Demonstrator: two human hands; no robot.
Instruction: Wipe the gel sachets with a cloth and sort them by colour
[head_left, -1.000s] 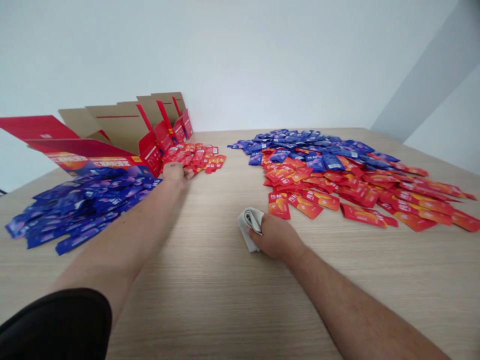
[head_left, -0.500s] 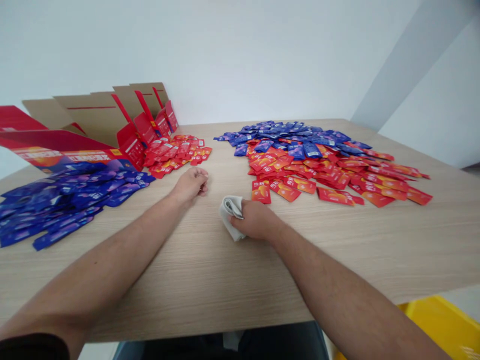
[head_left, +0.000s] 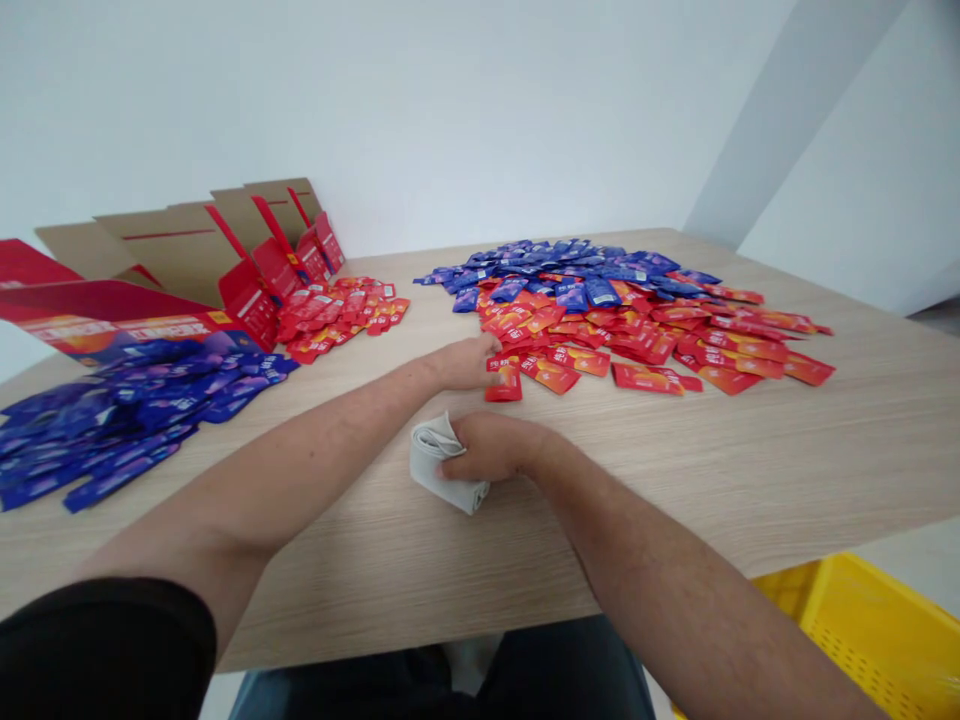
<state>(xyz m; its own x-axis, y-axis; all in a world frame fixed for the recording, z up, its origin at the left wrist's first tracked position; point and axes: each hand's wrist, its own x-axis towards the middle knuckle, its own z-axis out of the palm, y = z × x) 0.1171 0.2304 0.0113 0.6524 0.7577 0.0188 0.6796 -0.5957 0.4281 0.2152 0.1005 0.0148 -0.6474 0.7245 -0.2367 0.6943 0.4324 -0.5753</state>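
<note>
My right hand (head_left: 491, 447) rests on the wooden table (head_left: 787, 470), its fingers closed round a folded grey cloth (head_left: 437, 462). My left hand (head_left: 466, 362) reaches across in front of it and touches a red packet (head_left: 504, 380) at the near edge of a big mixed pile of red and blue packets (head_left: 622, 305). Its fingers pinch the packet's left edge. A smaller heap of red packets (head_left: 341, 313) lies at the left, and a spread of blue packets (head_left: 127, 410) lies nearer at the far left.
Several opened cardboard boxes (head_left: 187, 270), red outside and brown inside, stand at the back left against a white wall. A yellow plastic crate (head_left: 870, 640) sits on the floor at the lower right, below the table's front edge.
My left hand has come away from the small red heap, crossed to the right and reached the red packet. My right hand with the cloth stayed put while the view shifted.
</note>
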